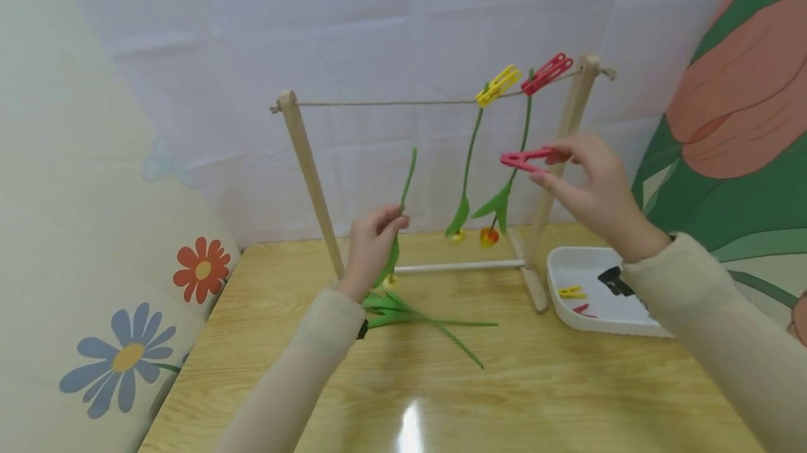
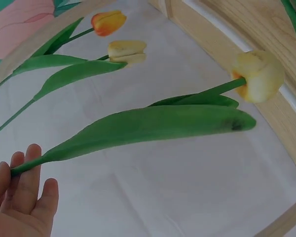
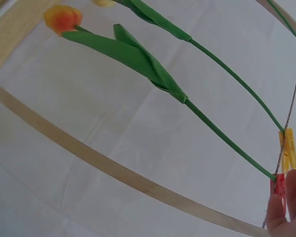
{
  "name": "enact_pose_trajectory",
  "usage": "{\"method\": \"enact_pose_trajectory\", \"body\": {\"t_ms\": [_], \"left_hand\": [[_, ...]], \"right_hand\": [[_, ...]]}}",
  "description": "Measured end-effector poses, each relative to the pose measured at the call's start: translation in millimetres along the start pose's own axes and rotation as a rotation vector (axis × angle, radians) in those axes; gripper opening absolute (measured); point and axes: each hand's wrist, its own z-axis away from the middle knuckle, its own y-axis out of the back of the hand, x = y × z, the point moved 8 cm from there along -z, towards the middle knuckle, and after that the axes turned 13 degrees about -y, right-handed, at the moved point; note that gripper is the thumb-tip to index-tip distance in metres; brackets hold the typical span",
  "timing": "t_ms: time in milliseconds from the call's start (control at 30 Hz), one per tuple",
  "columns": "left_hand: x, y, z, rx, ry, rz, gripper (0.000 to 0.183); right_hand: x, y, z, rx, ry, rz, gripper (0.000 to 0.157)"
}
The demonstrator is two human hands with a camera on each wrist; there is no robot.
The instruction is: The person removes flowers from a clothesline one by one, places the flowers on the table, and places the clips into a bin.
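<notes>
My left hand (image 1: 370, 246) pinches the green stem of a pale yellow tulip (image 2: 153, 127), which hangs head down with its bare stem end pointing up. Up to the right, the right hand (image 1: 595, 190) holds a red clothespin (image 1: 515, 161) by its handle ends between thumb and fingers, apart from the rope. Two more tulips hang head down from the rope (image 1: 391, 103). A yellow clothespin (image 1: 498, 85) holds the pale yellow one, and another red clothespin (image 1: 547, 73) holds the orange-yellow tulip (image 3: 133, 59) nearer the right post.
The rope is strung between two wooden posts (image 1: 309, 173), with a white bar (image 1: 460, 266) low between them. More green-stemmed flowers (image 1: 435, 321) lie on the wooden table (image 1: 536, 383), their heads hidden. A white tray (image 1: 605, 323) at right contains yellow and red clothespins.
</notes>
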Motion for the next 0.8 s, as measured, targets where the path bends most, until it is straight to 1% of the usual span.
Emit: {"method": "enact_pose_trajectory", "body": {"t_ms": [100, 167, 200, 300, 333, 367, 500, 600, 700, 733, 800], "left_hand": [[-2.3, -1.7, 3.7, -0.034, -0.017, -0.029, 0.019], [-2.4, -2.9, 5.2, -0.052, -0.047, -0.048, 0.019], [-1.9, -3.0, 5.9, -0.058, -0.066, -0.057, 0.019], [-0.4, -3.5, 7.3, -0.069, -0.127, -0.090, 0.018], [0.2, -3.5, 7.7, -0.072, -0.144, -0.101, 0.018], [0.6, -3.3, 8.2, -0.074, -0.156, -0.109, 0.018], [0.5, -3.8, 9.9, -0.093, -0.181, -0.152, 0.017], [-2.2, -6.4, 11.5, -0.118, -0.172, -0.182, 0.017], [-4.9, -11.9, 14.3, -0.159, -0.167, -0.186, 0.018], [-5.3, -14.0, 15.5, -0.171, -0.174, -0.187, 0.018], [-5.6, -18.7, 17.8, -0.201, -0.214, -0.221, 0.018]], "right_hand": [[7, 0.6, 6, 0.002, -0.035, -0.015, 0.080], [12, 0.8, 9, -0.004, -0.064, -0.017, 0.074], [14, 0.8, 11, -0.008, -0.081, -0.016, 0.068], [20, 1.4, 16, -0.012, -0.132, -0.013, 0.038], [21, 1.5, 18, -0.012, -0.146, -0.009, 0.031], [22, 1.4, 19, -0.012, -0.161, -0.007, 0.029], [29, 1.9, 26, 0.000, -0.204, 0.008, 0.033], [35, 3.8, 31, 0.010, -0.219, 0.016, 0.033], [39, 6.3, 36, 0.019, -0.235, 0.020, 0.033], [42, 7.1, 38, 0.022, -0.242, 0.018, 0.032], [46, 8.0, 42, 0.023, -0.259, 0.021, 0.030]]}}
